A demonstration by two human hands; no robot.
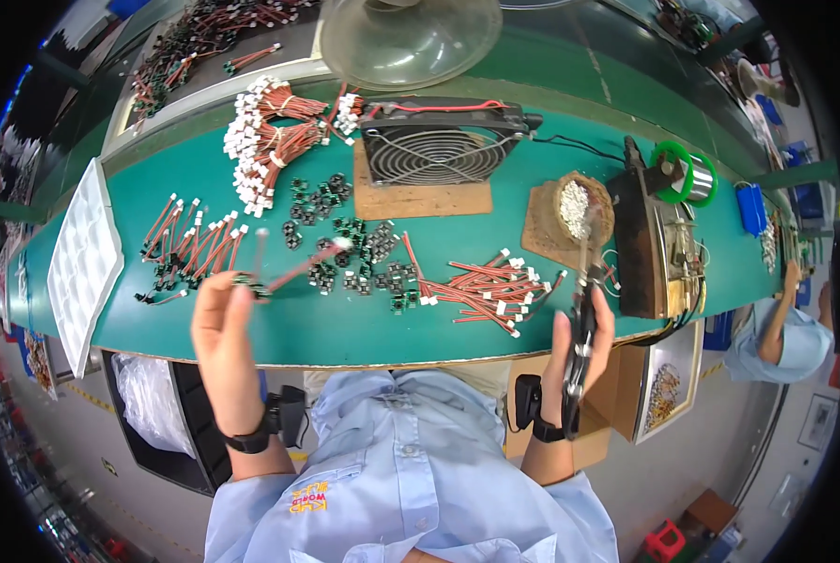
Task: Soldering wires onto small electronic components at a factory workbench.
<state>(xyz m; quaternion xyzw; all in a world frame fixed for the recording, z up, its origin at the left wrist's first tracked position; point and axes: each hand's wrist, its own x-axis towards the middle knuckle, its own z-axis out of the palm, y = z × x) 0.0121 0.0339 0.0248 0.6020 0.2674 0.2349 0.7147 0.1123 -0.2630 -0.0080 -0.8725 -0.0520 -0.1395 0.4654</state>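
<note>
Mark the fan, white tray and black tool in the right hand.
Fan (442, 156): head view, on its round grille.
White tray (86, 267): head view, on its broad face.
Black tool (584, 330): head view, on its middle.

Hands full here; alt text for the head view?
The left hand holds a red-wired part with a white connector; the right hand grips a dark tool. The green bench bears wire bundles, small circuit boards and a black fan.
</note>
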